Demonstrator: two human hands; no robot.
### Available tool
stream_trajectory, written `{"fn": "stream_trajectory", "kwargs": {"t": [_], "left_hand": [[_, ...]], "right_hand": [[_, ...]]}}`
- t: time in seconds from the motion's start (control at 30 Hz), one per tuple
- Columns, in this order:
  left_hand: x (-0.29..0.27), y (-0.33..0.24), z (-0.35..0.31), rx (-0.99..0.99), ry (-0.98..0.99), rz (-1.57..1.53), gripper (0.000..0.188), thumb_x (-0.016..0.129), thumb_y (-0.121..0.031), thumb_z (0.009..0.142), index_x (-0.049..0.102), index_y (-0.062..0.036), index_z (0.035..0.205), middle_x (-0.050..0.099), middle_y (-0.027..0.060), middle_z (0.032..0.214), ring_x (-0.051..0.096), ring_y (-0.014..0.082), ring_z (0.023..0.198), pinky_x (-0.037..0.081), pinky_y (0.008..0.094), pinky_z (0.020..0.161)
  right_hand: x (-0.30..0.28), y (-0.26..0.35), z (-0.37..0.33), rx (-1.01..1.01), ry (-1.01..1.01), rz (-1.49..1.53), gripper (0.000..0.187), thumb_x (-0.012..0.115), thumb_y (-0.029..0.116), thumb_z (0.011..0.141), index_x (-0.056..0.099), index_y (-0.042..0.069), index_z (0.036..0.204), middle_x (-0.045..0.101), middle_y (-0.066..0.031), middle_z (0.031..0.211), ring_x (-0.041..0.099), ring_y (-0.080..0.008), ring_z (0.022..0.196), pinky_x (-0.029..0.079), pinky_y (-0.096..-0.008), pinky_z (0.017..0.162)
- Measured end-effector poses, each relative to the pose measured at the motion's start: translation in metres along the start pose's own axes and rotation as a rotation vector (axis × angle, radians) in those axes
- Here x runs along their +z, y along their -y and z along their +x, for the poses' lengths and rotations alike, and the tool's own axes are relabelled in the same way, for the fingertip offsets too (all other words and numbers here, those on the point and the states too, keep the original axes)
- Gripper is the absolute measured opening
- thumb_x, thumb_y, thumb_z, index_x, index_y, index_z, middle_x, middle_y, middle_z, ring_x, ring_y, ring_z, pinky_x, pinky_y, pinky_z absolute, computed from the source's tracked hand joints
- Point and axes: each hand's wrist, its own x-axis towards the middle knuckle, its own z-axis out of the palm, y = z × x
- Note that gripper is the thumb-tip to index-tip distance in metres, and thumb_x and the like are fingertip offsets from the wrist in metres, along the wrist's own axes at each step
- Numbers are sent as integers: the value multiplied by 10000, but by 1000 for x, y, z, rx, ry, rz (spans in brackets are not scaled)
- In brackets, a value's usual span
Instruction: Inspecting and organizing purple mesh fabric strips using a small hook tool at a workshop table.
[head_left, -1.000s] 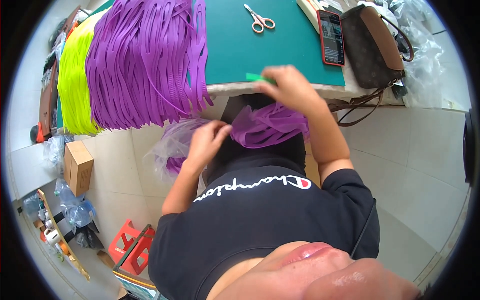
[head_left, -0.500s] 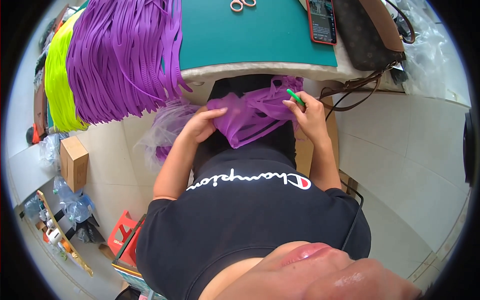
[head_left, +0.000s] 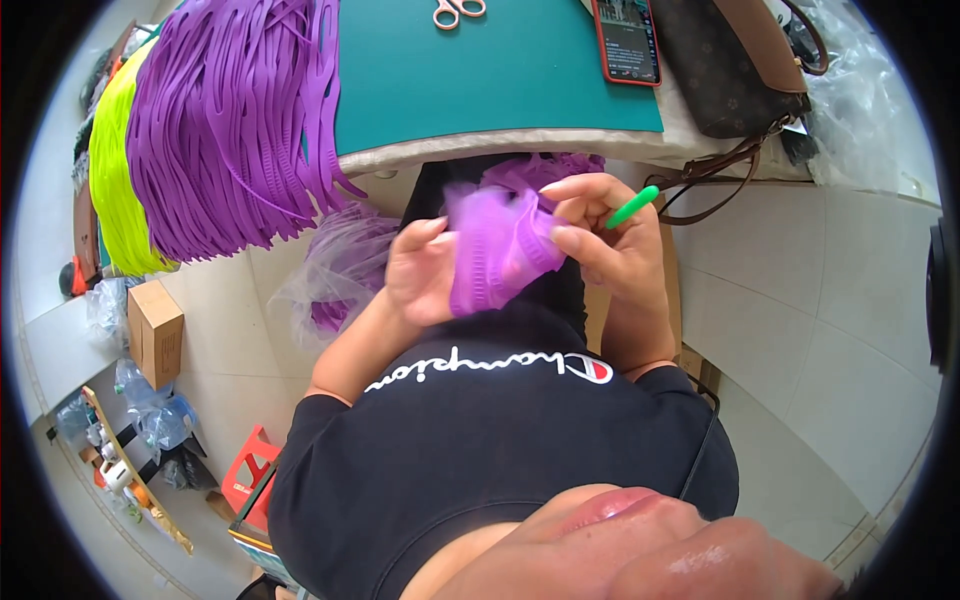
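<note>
A bunched piece of thin purple rubber [head_left: 490,265], see-through in places and with a ridged strip along it, is held up in front of my shirt. My right hand [head_left: 610,235] pinches its right side between thumb and fingertips. That same hand keeps a slim green-handled tool [head_left: 633,207] between its fingers; the tool's tip cannot be made out. At the piece's left edge is my left hand [head_left: 420,270], its fingers partly hidden behind the rubber. More purple rubber [head_left: 545,170] lies on my lap, under the table's edge.
Many purple rubber straps [head_left: 230,130] hang over the table's left edge, beside bright yellow ones [head_left: 110,190]. On the green mat [head_left: 480,90] lie scissors [head_left: 459,10] and a phone [head_left: 628,40]. A brown handbag [head_left: 735,80] rests at right. A clear bag [head_left: 345,255] hangs below the table.
Both hands have come closer to my body, and the purple piece is now bunched rather than spread wide. My right hand has turned, with the green tool swung to point up and right.
</note>
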Motion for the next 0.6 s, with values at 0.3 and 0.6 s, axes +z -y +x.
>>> {"fn": "stream_trajectory", "kwargs": {"t": [0.3,0.6], "left_hand": [[-29,9,23,-76,-121,-119,482,674,-214,909,484,5,1294,618,148,1177,611,248,1134,507,416,969],[14,4,25,707,-282,834,317,715,-73,861,586,-32,1148,640,65,1083,612,154,1015,475,330,910]], "right_hand": [[-12,-16,-7,-19,-67,-408,121,688,56,887,637,-11,974,633,-43,939,563,-37,731,438,-167,606],[-31,-40,1,-158,-120,194,308,523,283,1007,559,1,890,551,-82,847,492,-118,670,401,-247,586]]}}
